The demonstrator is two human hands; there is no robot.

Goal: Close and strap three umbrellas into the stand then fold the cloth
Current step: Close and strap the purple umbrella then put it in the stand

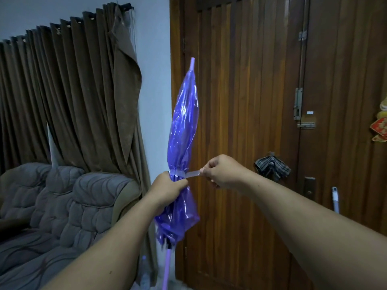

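While the left hand grips the closed purple umbrella upright at its gathered middle, in front of the wooden door, the right hand pinches the strap pulled out sideways. Strapping appears underway; next, the strap likely needs wrapping snug and fastening.

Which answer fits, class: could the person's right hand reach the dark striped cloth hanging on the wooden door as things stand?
Probably yes: the right hand has open air between it and the dark striped cloth, but it pinches the strap of the purple umbrella.
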